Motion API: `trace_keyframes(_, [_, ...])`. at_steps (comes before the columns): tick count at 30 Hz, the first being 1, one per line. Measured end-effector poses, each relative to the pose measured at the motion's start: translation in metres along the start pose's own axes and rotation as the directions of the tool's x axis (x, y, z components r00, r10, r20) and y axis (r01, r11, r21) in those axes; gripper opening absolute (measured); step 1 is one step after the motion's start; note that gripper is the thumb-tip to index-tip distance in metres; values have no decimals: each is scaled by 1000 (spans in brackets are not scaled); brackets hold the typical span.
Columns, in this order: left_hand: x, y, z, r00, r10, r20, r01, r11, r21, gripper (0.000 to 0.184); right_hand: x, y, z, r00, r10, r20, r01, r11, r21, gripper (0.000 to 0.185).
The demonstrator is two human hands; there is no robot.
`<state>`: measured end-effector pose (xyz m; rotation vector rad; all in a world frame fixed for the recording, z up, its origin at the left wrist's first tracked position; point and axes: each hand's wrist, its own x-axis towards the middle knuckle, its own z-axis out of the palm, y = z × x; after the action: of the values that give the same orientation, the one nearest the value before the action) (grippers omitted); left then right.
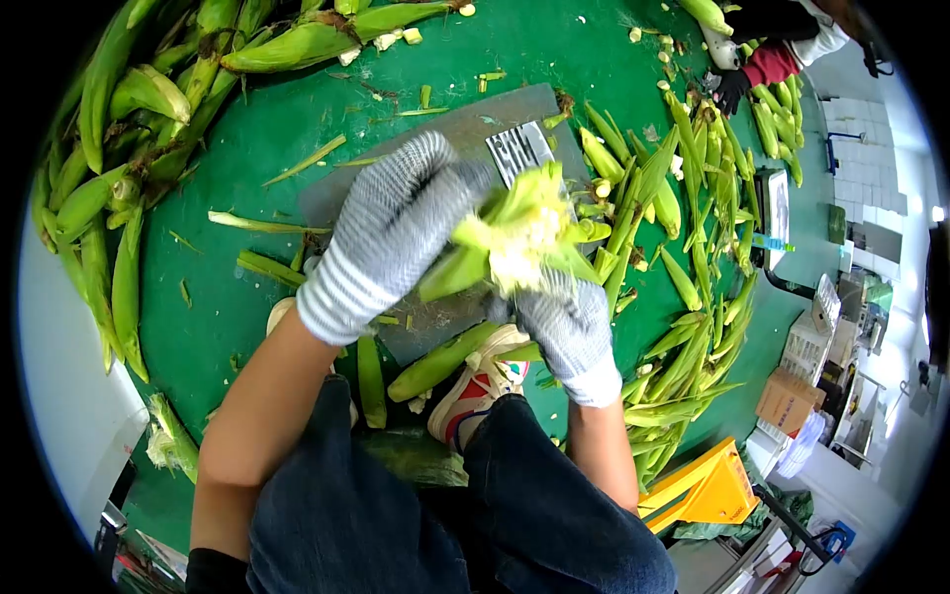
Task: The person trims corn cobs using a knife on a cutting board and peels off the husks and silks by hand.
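Grey knitted gloves [346, 282] on both my hands, with a part-stripped ear of corn [529, 233] between them.
From my head view, the ear is above a grey board [534, 102] on the green floor [223, 327]; its leaves flare round a pale, ragged part, so I judge it only partly worked. My right hand [569, 327] is closed round its lower side. My left hand [401, 218] is curled at the other side, but motion blur means I cannot tell whether it pinches a leaf. The big heap of corn [91, 198] on my left is in thick husk and looks left to do; the long green pile [683, 386] on my right seems already handled. Beyond it, another person's dark-gloved hand [731, 91] is near more ears.
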<state>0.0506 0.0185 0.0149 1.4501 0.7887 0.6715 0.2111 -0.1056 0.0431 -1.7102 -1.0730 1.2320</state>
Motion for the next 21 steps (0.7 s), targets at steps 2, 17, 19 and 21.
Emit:
trace_keyframes(2, [1, 11, 11, 989, 146, 1, -145, 988, 59, 30, -4, 3, -5, 984, -162, 69, 166, 985, -53, 10])
trace_keyframes(17, [-8, 24, 27, 973, 149, -175, -108, 969, 223, 23, 8, -25, 9, 855, -501, -135, 458, 850, -260, 23])
trace_keyframes(19, [-11, 12, 24, 930, 321, -179, -256, 915, 310, 23, 3, -31, 16, 936, -178, -305, 169, 984, -58, 14])
trace_keyframes(21, [-13, 11, 21, 954, 213, -212, -170, 964, 206, 23, 7, -21, 20, 931, -92, -352, 129, 988, 83, 14])
